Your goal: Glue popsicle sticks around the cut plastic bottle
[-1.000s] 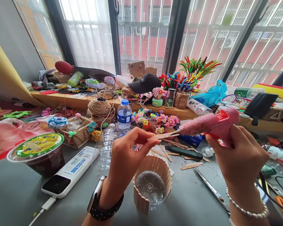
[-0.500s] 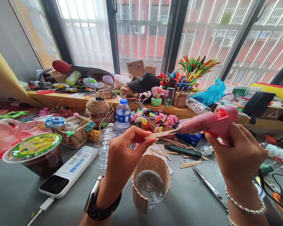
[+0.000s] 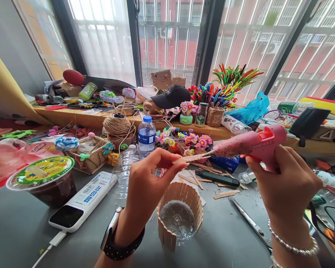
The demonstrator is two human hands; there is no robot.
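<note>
Head view shows us a small change: the nozzle [image 3: 211, 152] of the pink glue gun [image 3: 249, 143] now sits nearer the far end of the wooden stick [image 3: 190, 159], whereas a second ago it lay further in along it, and that end of the stick now points slightly upward. For the work in hand, we judge that glue has been run along most of this one piece, though the bead itself is too small for us to make out surely. Our left hand [image 3: 147, 178] has thumb and forefinger pinched on the stick's near end, in the air above and behind the clear container [image 3: 194, 195], while our right hand [image 3: 290, 182] is wrapped around the gun's handle (whether the trigger is squeezed, we cannot tell). Below, the container stands upright on the grey table [image 3: 220, 242], unmoved, its wall ringed with upright sticks except for a bare stretch at the front right. Loose sticks [image 3: 226, 194] lie beyond it to the right, near a dark green cutter [image 3: 217, 178] and the scissors [image 3: 248, 219].
</note>
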